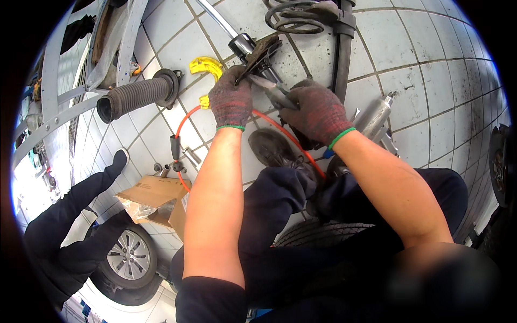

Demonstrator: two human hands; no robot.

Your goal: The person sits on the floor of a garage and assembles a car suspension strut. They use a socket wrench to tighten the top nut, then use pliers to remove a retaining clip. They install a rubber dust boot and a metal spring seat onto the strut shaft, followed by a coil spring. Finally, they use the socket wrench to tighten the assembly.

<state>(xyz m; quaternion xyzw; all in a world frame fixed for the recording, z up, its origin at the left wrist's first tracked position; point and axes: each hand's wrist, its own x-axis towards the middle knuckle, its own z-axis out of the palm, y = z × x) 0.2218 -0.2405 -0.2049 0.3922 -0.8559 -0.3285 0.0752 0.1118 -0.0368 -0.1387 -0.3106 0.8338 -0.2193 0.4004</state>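
Observation:
My left hand (230, 102), in a dark grey and red knit glove with a green cuff, is closed on the dark spring seat (265, 51) of a shock absorber strut. The strut's shiny rod (216, 17) points up and left, above its black upper body (243, 45). My right hand (319, 110), gloved alike, is wrapped round a grey hand tool (279, 97). Its pale, narrow tip lies close to the seat's underside, beside my left fingers; its exact kind is unclear. A yellow curved piece (206, 65) lies just left of my left hand.
Left lies a ribbed rubber boot (141, 96). A coil spring (295, 19) stands beyond the strut. An orange hose (280, 128) crosses the tiled floor. A silver tool (375, 116) lies right; an opened cardboard box (145, 189) and another person's leg (70, 202) are lower left.

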